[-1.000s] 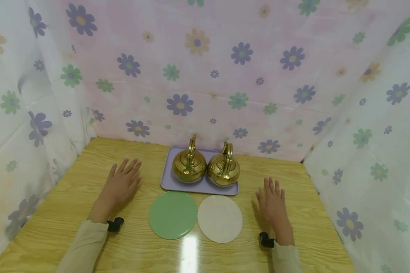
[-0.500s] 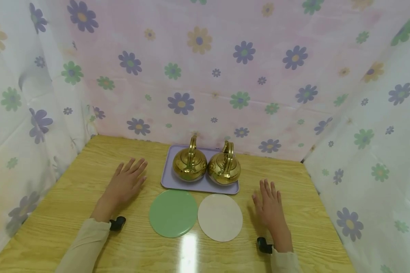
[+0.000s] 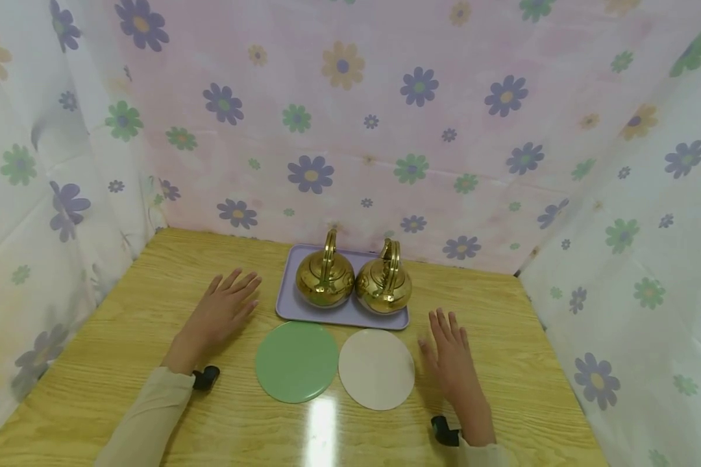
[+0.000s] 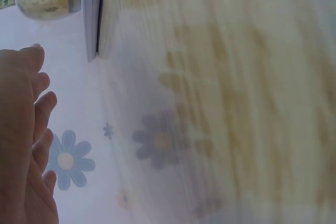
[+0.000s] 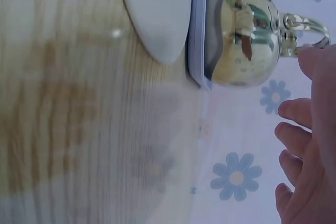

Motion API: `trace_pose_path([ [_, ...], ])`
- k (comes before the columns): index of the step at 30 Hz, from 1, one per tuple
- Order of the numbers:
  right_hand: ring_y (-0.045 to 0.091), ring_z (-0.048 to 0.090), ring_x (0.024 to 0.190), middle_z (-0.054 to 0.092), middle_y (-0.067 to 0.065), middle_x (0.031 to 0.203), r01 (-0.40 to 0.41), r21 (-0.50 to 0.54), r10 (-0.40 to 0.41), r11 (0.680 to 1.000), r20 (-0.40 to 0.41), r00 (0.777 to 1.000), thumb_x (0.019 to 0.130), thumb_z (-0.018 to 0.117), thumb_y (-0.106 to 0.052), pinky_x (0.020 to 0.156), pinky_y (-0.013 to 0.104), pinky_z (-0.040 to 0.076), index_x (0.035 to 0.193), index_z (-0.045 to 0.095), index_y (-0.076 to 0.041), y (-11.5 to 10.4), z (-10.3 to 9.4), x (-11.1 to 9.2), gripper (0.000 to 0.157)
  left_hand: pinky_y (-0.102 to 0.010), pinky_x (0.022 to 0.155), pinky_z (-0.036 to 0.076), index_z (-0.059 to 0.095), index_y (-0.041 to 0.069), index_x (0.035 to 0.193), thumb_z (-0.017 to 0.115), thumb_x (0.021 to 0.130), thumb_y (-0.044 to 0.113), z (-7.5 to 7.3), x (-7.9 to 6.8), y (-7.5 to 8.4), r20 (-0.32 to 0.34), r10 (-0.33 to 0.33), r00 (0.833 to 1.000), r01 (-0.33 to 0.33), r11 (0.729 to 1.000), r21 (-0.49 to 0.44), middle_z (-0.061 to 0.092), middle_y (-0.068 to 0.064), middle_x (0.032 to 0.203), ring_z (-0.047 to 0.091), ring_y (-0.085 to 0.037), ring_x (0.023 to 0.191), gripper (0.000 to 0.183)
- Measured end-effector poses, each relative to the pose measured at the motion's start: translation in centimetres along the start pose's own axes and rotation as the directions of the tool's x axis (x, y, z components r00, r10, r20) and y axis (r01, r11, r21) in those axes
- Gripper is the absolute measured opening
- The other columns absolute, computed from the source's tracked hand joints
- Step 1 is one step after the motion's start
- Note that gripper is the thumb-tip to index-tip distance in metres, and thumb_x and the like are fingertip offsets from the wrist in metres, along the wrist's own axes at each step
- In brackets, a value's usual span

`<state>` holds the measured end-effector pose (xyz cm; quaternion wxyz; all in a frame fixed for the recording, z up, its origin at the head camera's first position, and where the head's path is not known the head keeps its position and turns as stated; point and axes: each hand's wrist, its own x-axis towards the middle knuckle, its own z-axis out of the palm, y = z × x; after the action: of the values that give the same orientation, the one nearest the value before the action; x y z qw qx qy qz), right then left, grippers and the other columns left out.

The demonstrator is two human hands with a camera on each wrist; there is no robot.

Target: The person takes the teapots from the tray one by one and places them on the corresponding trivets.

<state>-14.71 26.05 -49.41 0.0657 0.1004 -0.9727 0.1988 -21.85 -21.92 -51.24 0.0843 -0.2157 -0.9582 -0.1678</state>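
Two shiny golden kettles stand side by side on a lilac tray (image 3: 350,316): a left kettle (image 3: 324,285) and a right kettle (image 3: 383,293), each with an upright arched handle. In front of the tray lie a green round plate (image 3: 296,362) and a cream round plate (image 3: 376,370). My left hand (image 3: 222,314) hovers over the table left of the tray, fingers spread and holding nothing. On the other side, my right hand (image 3: 448,353) is right of the cream plate, fingers extended, touching neither plate nor kettle. In the right wrist view, the right kettle (image 5: 247,38) shows beyond the fingers.
The wooden table (image 3: 233,431) carries the tray and plates. Behind it hangs a flowered curtain (image 3: 350,143), close to the tray's far edge. More flowered cloth (image 3: 631,259) closes off the right side, and likewise the left.
Both hands have moved inward: the left one to the right, towards the tray, and the right one to the left, towards the cream plate. Kettles, tray and plates stay in place.
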Motion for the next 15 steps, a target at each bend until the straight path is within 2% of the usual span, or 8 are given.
trace_pose_path([
  [6,0.049,0.02,0.152,0.03,0.025,0.163,0.075,0.005,-0.075,0.997,-0.049,0.996,0.105,0.057,-0.025,0.119,0.069,0.017,0.157,0.034,0.003,-1.2,0.7,-0.2,0.063,-0.063,0.123,0.011,0.044,0.006,0.154,0.05,0.108,0.031,-0.1,0.5,0.3,0.016,0.014,1.0,-0.013,1.0,-0.011,0.042,-0.015,0.16,0.024,-0.043,0.153,0.053],
  [12,0.046,0.02,0.153,0.03,0.022,0.164,0.111,0.005,-0.111,0.994,-0.024,0.994,0.105,0.058,-0.026,0.12,0.067,0.018,0.156,0.036,0.001,-2.2,1.2,-0.4,0.062,-0.064,0.122,0.013,0.047,0.005,0.152,0.051,0.108,0.029,0.0,0.9,0.7,0.007,0.034,0.999,-0.034,0.999,-0.024,0.044,-0.015,0.158,0.026,-0.044,0.151,0.051],
  [15,0.044,0.023,0.153,0.034,0.022,0.162,0.146,0.014,-0.145,0.989,-0.045,0.988,0.103,0.06,-0.023,0.119,0.067,0.021,0.155,0.04,0.001,-2.9,1.5,-0.6,0.06,-0.065,0.122,0.014,0.048,0.005,0.152,0.052,0.107,0.029,0.4,1.1,0.8,-0.008,0.041,0.999,-0.041,0.999,-0.036,0.045,-0.015,0.157,0.027,-0.045,0.151,0.05],
])
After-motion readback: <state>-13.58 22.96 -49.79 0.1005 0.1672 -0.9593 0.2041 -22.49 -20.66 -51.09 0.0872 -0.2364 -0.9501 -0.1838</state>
